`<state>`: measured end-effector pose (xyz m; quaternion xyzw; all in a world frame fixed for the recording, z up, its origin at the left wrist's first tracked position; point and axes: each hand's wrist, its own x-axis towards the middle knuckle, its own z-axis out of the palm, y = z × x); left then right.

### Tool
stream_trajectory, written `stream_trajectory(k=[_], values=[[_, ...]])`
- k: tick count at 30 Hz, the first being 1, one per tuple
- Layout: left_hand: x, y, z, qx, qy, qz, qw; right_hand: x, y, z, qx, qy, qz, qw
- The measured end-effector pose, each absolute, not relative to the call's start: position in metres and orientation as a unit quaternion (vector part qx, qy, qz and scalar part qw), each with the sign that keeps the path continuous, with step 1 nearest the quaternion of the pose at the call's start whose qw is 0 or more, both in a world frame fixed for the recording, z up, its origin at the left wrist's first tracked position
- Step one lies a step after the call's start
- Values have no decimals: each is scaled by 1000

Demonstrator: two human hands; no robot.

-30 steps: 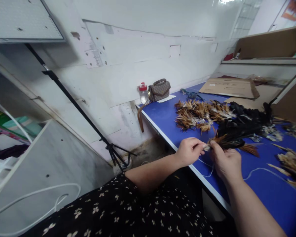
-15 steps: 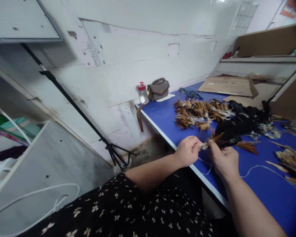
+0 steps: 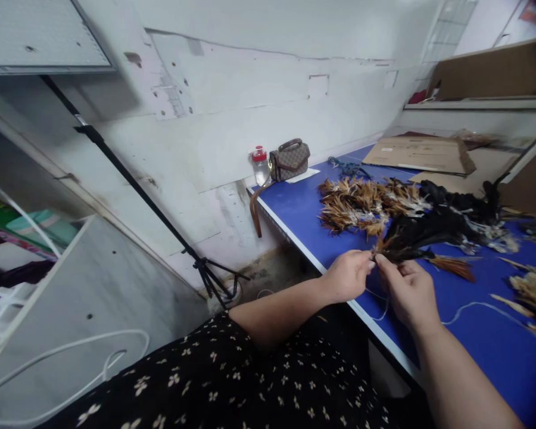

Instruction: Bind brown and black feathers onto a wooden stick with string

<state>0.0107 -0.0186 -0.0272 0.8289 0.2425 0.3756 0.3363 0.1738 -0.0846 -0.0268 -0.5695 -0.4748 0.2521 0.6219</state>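
Note:
Over the near edge of the blue table [image 3: 290, 205], my two hands meet at the bound end of a dark feather bundle [image 3: 411, 235]. My left hand [image 3: 349, 275] is closed, its fingertips pinching the quill end. My right hand [image 3: 408, 289] grips the same bundle between thumb and fingers, just beside the left. Black plumes with some brown at the base fan out beyond my fingers. A thin white string [image 3: 467, 307] runs under my hands and off across the table to the right. The exact pinch points are partly hidden by my fingers.
Brown feathers [image 3: 361, 202] and black feathers [image 3: 460, 202] lie in bunches behind my hands, tan feathers [image 3: 533, 292] at right. A handbag [image 3: 290, 159], a red-capped bottle [image 3: 259, 165] and flat cardboard [image 3: 420, 154] sit farther back. A black tripod [image 3: 138, 190] stands left.
My left hand has closed in on the right hand, covering the pale bound end that showed between them. The view has shifted slightly.

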Motion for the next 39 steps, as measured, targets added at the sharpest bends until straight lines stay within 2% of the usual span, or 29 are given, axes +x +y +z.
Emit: stream_trajectory(k=[3, 5, 11, 15, 20, 30, 39], values=[[8, -17, -25, 806, 261, 389, 363, 167, -88, -19, -488, -425, 360, 672], [7, -16, -26, 780, 269, 393, 406, 165, -89, -15, -460, -410, 382, 689], [9, -10, -30, 679, 256, 387, 569, 169, -89, -16, -496, -425, 376, 657], [10, -8, -21, 627, 248, 365, 642, 174, -90, -24, -515, -461, 342, 637], [12, -13, -10, 621, 256, 368, 643, 171, -93, -22, -534, -460, 267, 657], [16, -8, -23, 661, 252, 374, 600, 157, -96, -11, -569, -471, 162, 654], [37, 3, -10, 547, 251, 308, 737, 176, -87, -26, -563, -436, 192, 675]])
